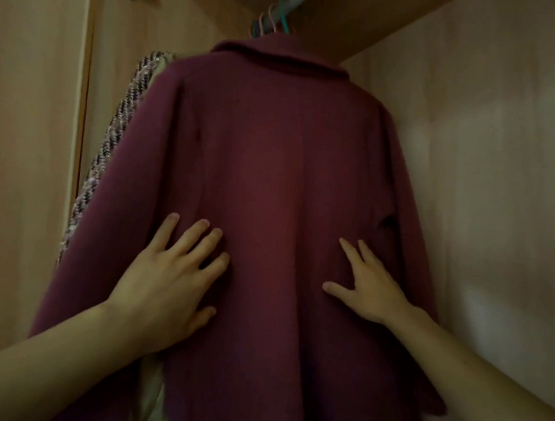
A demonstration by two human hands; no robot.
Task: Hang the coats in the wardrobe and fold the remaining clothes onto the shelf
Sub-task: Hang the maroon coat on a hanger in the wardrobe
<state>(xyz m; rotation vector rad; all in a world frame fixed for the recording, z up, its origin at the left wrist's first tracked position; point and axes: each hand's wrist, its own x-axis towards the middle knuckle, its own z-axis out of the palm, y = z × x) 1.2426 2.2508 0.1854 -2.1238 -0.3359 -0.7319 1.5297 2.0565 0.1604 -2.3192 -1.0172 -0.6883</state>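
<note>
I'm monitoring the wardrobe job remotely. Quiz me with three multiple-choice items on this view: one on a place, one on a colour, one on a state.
1. Where does the tweed garment hang relative to the coat?
A. To its left, behind it
B. To its right
C. On the floor

2. What colour is the coat?
A. Navy
B. Burgundy
C. Grey

3. How do the hands meet the coat?
A. Both pinch the collar
B. One holds a hanger
C. Both rest flat on its back

Answers:
1 A, the tweed edge shows past the coat's left shoulder.
2 B, the fabric is dark red-purple.
3 C, the left hand and right hand lie on the cloth with fingers spread, no grip on anything.
</note>
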